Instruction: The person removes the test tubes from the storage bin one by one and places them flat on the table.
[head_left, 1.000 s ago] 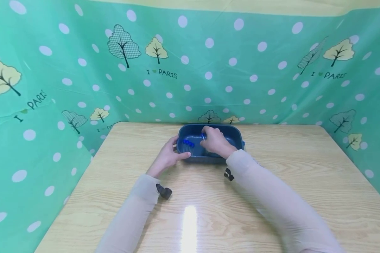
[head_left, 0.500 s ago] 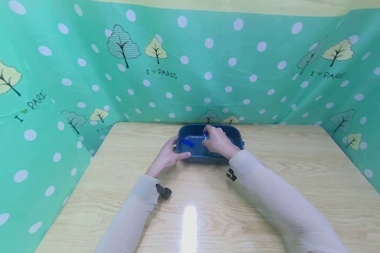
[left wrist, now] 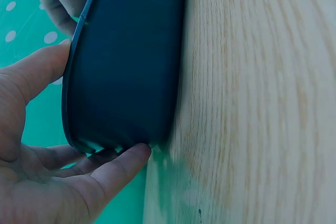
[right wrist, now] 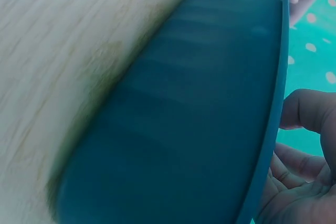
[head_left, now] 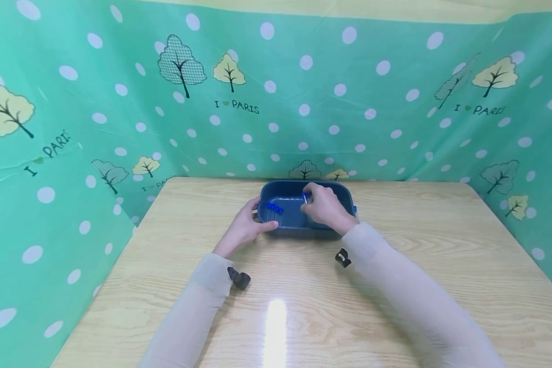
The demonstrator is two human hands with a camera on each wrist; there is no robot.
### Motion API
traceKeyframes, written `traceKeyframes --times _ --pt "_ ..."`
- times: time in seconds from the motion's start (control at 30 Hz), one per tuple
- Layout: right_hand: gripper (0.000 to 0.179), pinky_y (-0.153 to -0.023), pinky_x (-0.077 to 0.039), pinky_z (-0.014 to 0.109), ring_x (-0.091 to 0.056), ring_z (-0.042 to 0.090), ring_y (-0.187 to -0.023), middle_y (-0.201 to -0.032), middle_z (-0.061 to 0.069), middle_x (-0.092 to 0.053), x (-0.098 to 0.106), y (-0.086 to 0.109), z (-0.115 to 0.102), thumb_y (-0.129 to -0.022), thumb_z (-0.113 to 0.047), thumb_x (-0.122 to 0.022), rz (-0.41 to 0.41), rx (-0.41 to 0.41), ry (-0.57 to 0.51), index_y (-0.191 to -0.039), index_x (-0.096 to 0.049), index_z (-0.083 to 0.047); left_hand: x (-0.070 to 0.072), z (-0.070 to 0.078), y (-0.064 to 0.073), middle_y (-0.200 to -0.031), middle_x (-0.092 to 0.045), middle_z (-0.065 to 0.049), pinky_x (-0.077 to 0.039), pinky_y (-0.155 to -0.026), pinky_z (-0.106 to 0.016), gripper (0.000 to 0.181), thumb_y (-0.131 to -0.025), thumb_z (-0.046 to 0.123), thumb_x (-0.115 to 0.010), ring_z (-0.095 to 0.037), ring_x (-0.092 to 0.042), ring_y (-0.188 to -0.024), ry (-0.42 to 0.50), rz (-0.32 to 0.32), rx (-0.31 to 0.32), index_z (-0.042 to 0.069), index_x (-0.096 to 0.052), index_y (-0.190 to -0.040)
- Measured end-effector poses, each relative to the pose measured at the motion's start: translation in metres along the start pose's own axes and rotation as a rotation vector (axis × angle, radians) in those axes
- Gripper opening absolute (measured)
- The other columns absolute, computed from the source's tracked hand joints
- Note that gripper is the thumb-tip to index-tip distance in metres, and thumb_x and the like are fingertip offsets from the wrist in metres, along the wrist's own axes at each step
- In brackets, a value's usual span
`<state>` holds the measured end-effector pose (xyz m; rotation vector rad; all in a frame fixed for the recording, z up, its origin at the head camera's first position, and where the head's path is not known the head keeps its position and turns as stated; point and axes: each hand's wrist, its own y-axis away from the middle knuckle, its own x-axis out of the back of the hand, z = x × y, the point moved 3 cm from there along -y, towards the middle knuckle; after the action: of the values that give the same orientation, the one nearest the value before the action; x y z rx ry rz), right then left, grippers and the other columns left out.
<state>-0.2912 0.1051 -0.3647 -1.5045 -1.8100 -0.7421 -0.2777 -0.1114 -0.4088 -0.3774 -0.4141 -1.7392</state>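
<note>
A dark blue plastic basin (head_left: 292, 231) stands at the back of the table. My left hand (head_left: 245, 227) grips its left end, thumb over the front rim and fingers around the end wall; the left wrist view shows this hold too. Inside the basin, at the left, several slim clear tubes with blue caps (head_left: 275, 208) lie side by side. Over the basin's right half, my right hand (head_left: 323, 206) pinches one more blue-capped clear tube (head_left: 305, 198) between thumb and fingers. In the right wrist view the basin wall (right wrist: 184, 103) hides that tube.
The wooden table (head_left: 313, 301) extends toward me and to both sides. Behind it and along the sides hangs a green curtain (head_left: 322, 128) with white dots and printed trees. A black wrist mount (head_left: 239, 279) sticks out from the left sleeve, another mount (head_left: 343, 257) from the right.
My right hand has shifted a little to the right over the basin with the tube in its pinch. The left hand and the row of tubes have stayed put.
</note>
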Motion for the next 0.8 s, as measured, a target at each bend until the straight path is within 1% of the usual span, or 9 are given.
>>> traceKeyframes --times 0.2,0.43,0.6,0.8 --pt "0.049 -0.056 -0.048 0.030 -0.060 0.016 -0.060 -0.082 0.005 -0.062 0.006 0.002 0.005 -0.089 -0.015 -0.064 0.016 0.009 -0.007 -0.134 -0.047 -0.006 0.001 0.000 -0.001 -0.147 -0.038 -0.013 -0.038 -0.104 -0.050 0.096 -0.074 0.031 -0.083 -0.035 -0.044 -0.129 -0.009 0.005 -0.013 0.013 -0.028 -0.150" --pt "0.049 -0.050 -0.044 0.030 -0.056 0.018 -0.054 -0.072 0.005 -0.061 0.011 0.008 0.007 -0.089 -0.015 -0.063 0.020 0.001 -0.015 -0.135 -0.046 -0.006 0.001 -0.001 -0.002 -0.146 -0.039 -0.013 -0.038 -0.105 -0.048 0.096 -0.073 0.031 -0.083 -0.033 -0.045 -0.128 -0.029 0.019 -0.021 0.011 -0.029 -0.149" --pt "0.048 -0.051 -0.046 0.031 -0.059 0.018 -0.053 -0.073 0.004 -0.062 0.013 0.012 0.009 -0.090 -0.015 -0.062 0.030 0.007 -0.021 -0.135 -0.047 -0.006 0.000 -0.002 -0.003 -0.146 -0.040 -0.012 -0.038 -0.105 -0.048 0.095 -0.073 0.031 -0.083 -0.033 -0.045 -0.128 -0.042 0.021 -0.016 0.012 -0.029 -0.149" --pt "0.049 -0.052 -0.046 0.032 -0.060 0.019 -0.053 -0.073 0.004 -0.063 0.015 0.015 0.014 -0.090 -0.015 -0.062 0.040 0.014 -0.024 -0.136 -0.047 -0.007 0.000 -0.003 -0.003 -0.147 -0.039 -0.012 -0.039 -0.104 -0.048 0.096 -0.074 0.031 -0.083 -0.033 -0.045 -0.128 -0.037 0.019 -0.011 0.013 -0.028 -0.150"
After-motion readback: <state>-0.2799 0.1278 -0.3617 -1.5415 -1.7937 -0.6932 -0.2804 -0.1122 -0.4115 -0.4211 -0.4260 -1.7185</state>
